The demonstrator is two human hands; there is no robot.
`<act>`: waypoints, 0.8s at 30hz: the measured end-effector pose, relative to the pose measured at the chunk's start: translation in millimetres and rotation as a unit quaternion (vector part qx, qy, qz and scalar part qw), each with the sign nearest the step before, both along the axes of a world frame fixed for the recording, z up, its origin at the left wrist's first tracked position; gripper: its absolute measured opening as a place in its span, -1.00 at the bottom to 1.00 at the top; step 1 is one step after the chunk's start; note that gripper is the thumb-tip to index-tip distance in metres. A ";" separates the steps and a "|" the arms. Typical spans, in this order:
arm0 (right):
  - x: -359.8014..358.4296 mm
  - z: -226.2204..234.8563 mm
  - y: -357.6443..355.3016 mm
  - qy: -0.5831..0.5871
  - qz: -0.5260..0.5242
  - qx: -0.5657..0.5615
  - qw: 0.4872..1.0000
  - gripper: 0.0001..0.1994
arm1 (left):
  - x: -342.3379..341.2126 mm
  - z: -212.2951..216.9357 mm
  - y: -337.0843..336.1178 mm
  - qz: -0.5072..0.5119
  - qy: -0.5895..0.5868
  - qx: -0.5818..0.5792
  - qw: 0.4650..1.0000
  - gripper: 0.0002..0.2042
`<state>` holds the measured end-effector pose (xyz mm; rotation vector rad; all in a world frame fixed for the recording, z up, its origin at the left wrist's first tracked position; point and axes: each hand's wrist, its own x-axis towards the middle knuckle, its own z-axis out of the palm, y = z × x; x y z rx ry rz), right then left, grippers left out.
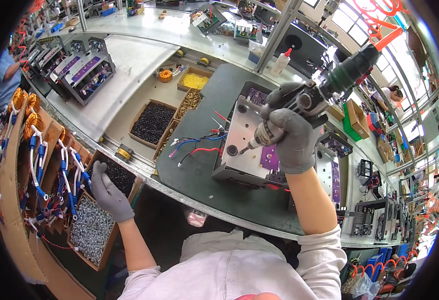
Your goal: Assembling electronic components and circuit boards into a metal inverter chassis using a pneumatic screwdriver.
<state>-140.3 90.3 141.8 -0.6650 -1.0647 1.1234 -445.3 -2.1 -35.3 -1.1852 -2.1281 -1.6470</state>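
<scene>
My right hand (pixel 298 142), in a grey glove, is wrapped round a pneumatic screwdriver (pixel 347 72) with a red air hose. The tool slants down to the left, its bit near a round black foot (pixel 232 150) on a metal panel (pixel 244 125). Whether the tip touches anything is not clear. That panel belongs to a black-sided housing (pixel 239 176) lying on the green work mat. Far to the left, my gloved left hand (pixel 110 194) reaches over the edge of a cardboard box of small black parts (pixel 117 175). Its fingers are stretched out, with nothing visible in them.
A box of silver screws (pixel 93 231) sits beside my left hand, near hanging copper coils with cables (pixel 32 122). Boxes of black screws (pixel 153 121) and brass pieces (pixel 190 103) stand behind the mat. Loose wires (pixel 199 142) trail from the housing. A white bottle (pixel 281 62) stands farther back.
</scene>
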 end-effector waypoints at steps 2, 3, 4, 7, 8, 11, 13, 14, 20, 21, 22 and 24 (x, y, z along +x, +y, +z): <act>-0.5 -2.0 2.7 -0.035 -0.017 0.015 0.999 -0.65 | -3.9 -9.0 0.6 -0.043 -0.070 0.035 0.996 -0.65; -0.7 -3.3 3.0 -0.036 -0.017 0.014 0.999 -0.65 | -7.4 -12.4 -0.1 -0.062 -0.095 0.060 0.992 -0.61; -0.7 -4.5 3.1 -0.043 0.011 0.009 0.999 -0.66 | -10.3 -14.2 -0.6 -0.081 -0.120 0.086 0.986 -0.58; -4.8 -12.7 5.1 -0.085 0.027 0.030 0.996 -0.64 | -14.9 -11.6 -1.7 -0.069 -0.116 0.123 0.983 -0.56; -7.3 -14.3 5.4 -0.119 0.015 0.056 0.991 -0.61 | -12.5 -8.0 -0.7 -0.070 -0.116 0.125 0.983 -0.56; -5.2 -8.7 4.5 -0.114 0.014 0.023 0.993 -0.62 | -7.6 3.8 -2.4 -0.011 -0.122 0.137 0.983 -0.72; -1.9 -7.3 7.2 -0.109 0.023 0.009 0.994 -0.63 | -11.1 7.2 -10.0 0.027 -0.008 0.031 0.999 -0.83; -2.1 -5.8 6.2 -0.107 0.023 0.011 0.994 -0.63 | -12.0 6.9 -11.7 0.027 -0.006 0.033 0.999 -0.83; 18.4 33.7 -38.7 0.025 0.073 0.101 0.992 -0.59 | -1.1 18.6 -9.7 -0.048 -0.187 0.140 0.971 -0.70; 18.8 47.2 -60.4 0.064 0.052 0.111 0.990 -0.51 | 6.1 23.2 -6.8 -0.058 -0.239 0.158 0.956 -0.70; 27.6 52.8 -75.1 0.099 0.090 0.129 0.983 -0.44 | 15.8 30.3 -5.0 -0.062 -0.238 0.159 0.956 -0.70; 79.0 56.5 -93.7 0.004 0.215 0.196 0.957 -0.36 | 46.5 48.6 -0.6 -0.142 -0.350 0.096 0.921 -0.68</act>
